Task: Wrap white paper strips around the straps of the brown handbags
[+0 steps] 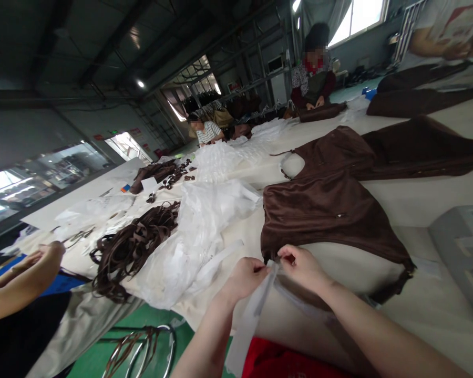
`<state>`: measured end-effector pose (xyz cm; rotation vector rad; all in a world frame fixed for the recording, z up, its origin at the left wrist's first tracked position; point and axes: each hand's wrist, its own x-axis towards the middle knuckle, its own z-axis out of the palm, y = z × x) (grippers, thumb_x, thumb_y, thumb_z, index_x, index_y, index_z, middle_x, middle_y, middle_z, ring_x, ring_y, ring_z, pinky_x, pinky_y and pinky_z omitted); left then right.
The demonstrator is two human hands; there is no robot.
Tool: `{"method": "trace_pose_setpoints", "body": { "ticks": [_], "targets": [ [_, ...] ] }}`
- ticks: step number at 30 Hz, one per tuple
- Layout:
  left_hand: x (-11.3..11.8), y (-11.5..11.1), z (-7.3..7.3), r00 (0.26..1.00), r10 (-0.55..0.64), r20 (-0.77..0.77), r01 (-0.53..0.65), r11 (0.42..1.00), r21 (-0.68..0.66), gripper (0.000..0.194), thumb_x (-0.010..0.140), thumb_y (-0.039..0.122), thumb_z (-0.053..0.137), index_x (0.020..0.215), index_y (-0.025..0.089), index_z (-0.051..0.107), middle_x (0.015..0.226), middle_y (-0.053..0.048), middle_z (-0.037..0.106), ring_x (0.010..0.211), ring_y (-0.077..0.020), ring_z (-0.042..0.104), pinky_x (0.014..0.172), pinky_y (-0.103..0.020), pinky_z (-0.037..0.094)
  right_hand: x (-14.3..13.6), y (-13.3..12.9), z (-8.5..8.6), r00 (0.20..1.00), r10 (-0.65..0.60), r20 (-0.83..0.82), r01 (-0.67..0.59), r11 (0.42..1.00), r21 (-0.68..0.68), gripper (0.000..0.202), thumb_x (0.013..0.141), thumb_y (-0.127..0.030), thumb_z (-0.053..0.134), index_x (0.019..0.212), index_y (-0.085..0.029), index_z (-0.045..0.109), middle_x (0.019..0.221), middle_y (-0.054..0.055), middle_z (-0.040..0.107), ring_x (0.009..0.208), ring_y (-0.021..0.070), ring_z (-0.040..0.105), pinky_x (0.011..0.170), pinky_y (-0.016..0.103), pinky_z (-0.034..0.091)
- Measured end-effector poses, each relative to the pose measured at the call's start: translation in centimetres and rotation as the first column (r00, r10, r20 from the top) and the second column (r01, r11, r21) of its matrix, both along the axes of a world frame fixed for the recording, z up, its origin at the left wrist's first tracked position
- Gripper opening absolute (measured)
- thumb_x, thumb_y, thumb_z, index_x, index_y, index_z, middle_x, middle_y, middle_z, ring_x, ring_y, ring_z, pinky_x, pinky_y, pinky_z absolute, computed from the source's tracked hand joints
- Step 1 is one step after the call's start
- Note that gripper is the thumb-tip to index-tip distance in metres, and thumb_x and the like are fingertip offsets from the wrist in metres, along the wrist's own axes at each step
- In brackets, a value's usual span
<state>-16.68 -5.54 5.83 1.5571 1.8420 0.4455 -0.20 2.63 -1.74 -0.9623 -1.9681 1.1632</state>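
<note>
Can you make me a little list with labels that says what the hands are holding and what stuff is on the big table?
left hand: pinches the top of a clear plastic strip
right hand: pinches the same strip, by the hem of the brown garment
garment: lies flat on the table
beside it: pile of clear plastic bags, heap of brown straps
other people: a co-worker's arm at far left, more working at the far end

The jacket (331,210) is dark brown, the straps (130,249) match it, the plastic bags (197,236) are white (perhaps translucent), and the floor (102,346) is green.
</note>
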Motion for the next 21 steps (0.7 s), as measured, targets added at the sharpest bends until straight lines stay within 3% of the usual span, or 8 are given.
{"method": "trace_pose_setpoints", "body": {
  "ticks": [2, 5, 9, 13, 16, 21],
  "targets": [
    [-0.3, -0.4, 0.5, 0.998, -0.054, 0.027, 0.056, 0.997, -0.056, 0.041, 0.079, 0.048, 0.048, 0.053, 0.016, 0.046, 0.053, 0.004, 0.029, 0.053, -0.0086, 0.027, 0.048, -0.024, 0.017, 0.2, 0.0, 0.4, 0.999, -0.013, -0.040, 0.015, 0.998, 0.065, 0.041, 0.073, -0.009, 0.049, 0.109, -0.022, 0.063, 0.104, 0.006, 0.066, 0.080, 0.0164, 0.062, 0.073, 0.030, 0.049],
    [-0.9, -0.9, 1.3, 0.996, -0.063, 0.058, 0.068, 0.994, -0.089, 0.040, 0.079, 0.048, 0.048, 0.056, 0.016, 0.048, 0.053, 0.004, 0.029, 0.052, -0.0086, 0.027, 0.047, -0.023, 0.018, 0.3, -0.2, 1.1, 0.987, 0.140, -0.079, -0.126, 0.979, 0.163, 0.058, 0.072, -0.001, 0.044, 0.122, -0.026, 0.057, 0.125, 0.005, 0.057, 0.101, 0.0178, 0.059, 0.090, 0.032, 0.046],
    [-1.4, -1.1, 1.6, 0.998, -0.019, 0.062, 0.021, 0.999, -0.034, 0.041, 0.081, 0.049, 0.046, 0.055, 0.016, 0.046, 0.054, 0.004, 0.029, 0.053, -0.0092, 0.028, 0.048, -0.023, 0.019, 0.1, -0.9, 1.5, 0.966, 0.259, 0.011, -0.255, 0.942, 0.219, 0.053, 0.077, -0.001, 0.042, 0.119, -0.027, 0.060, 0.120, 0.004, 0.061, 0.108, 0.0190, 0.057, 0.097, 0.034, 0.043],
    [-1.2, -0.6, 0.5, 0.999, 0.016, 0.043, -0.016, 1.000, -0.010, 0.041, 0.081, 0.047, 0.046, 0.054, 0.016, 0.050, 0.052, 0.003, 0.033, 0.053, -0.0097, 0.030, 0.049, -0.023, 0.021, -0.1, -1.3, 0.9, 0.959, 0.279, 0.053, -0.284, 0.937, 0.205, 0.058, 0.073, 0.001, 0.043, 0.121, -0.028, 0.058, 0.122, 0.002, 0.061, 0.112, 0.0198, 0.054, 0.100, 0.036, 0.040],
    [-0.8, 0.3, -0.6, 0.999, 0.039, -0.022, -0.038, 0.999, 0.019, 0.039, 0.080, 0.044, 0.046, 0.054, 0.016, 0.052, 0.052, 0.003, 0.035, 0.053, -0.0099, 0.031, 0.049, -0.023, 0.022, -0.3, -1.2, 0.2, 0.973, 0.229, 0.022, -0.230, 0.970, 0.084, 0.063, 0.069, 0.001, 0.044, 0.126, -0.025, 0.054, 0.117, 0.004, 0.063, 0.097, 0.0182, 0.060, 0.090, 0.033, 0.046],
    [0.1, 1.8, -1.4, 0.988, 0.047, -0.146, -0.045, 0.999, 0.017, 0.038, 0.079, 0.039, 0.047, 0.051, 0.015, 0.054, 0.049, 0.004, 0.035, 0.053, -0.0097, 0.031, 0.049, -0.023, 0.021, -0.4, 0.1, -0.5, 0.998, -0.035, -0.047, 0.032, 0.998, -0.051, 0.048, 0.070, -0.001, 0.045, 0.111, -0.021, 0.059, 0.108, 0.006, 0.066, 0.089, 0.0173, 0.062, 0.081, 0.031, 0.048]
  ]
}}
